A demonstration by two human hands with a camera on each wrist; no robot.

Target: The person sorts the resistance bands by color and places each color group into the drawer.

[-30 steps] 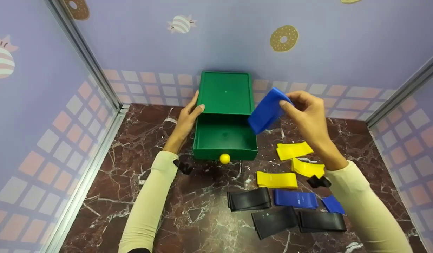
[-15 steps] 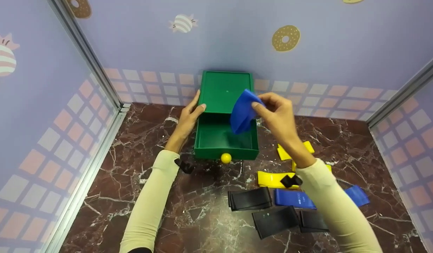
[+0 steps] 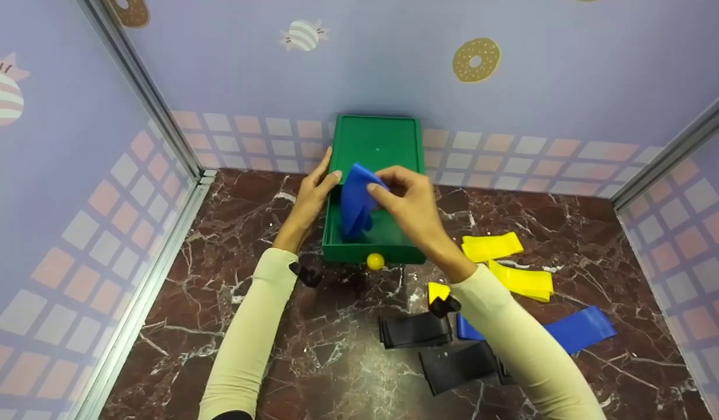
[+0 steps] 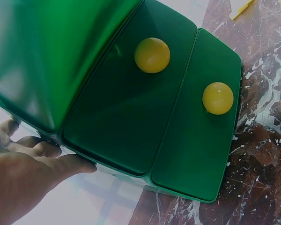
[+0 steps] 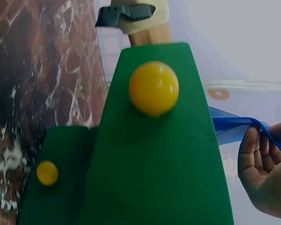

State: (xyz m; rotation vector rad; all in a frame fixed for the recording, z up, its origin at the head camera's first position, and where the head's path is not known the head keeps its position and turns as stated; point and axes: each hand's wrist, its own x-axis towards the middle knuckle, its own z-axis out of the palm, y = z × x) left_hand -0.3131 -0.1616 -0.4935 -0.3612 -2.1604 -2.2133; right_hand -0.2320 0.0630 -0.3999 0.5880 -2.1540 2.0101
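Note:
My right hand [image 3: 414,207] pinches a blue resistance band [image 3: 357,204] by its upper edge. The band hangs folded over the pulled-out top drawer [image 3: 344,253] of a green drawer cabinet [image 3: 388,140]. In the right wrist view, thumb and fingers grip the band [image 5: 232,126] behind the drawer front [image 5: 154,154] and its yellow knob [image 5: 153,89]. My left hand [image 3: 311,201] rests against the cabinet's left side, fingers extended and thumb at the top edge. Closed lower drawers [image 4: 126,108] with yellow knobs show in the left wrist view.
Yellow bands [image 3: 492,246] lie right of the cabinet on the marbled surface. Black bands [image 3: 416,331] and a blue band [image 3: 584,331] lie nearer the front, partly hidden by my right sleeve. A patterned wall [image 3: 365,70] stands right behind the cabinet.
My right hand has carried the blue band leftward and slightly down, from beside the cabinet to over the open drawer. The left hand has stayed in place.

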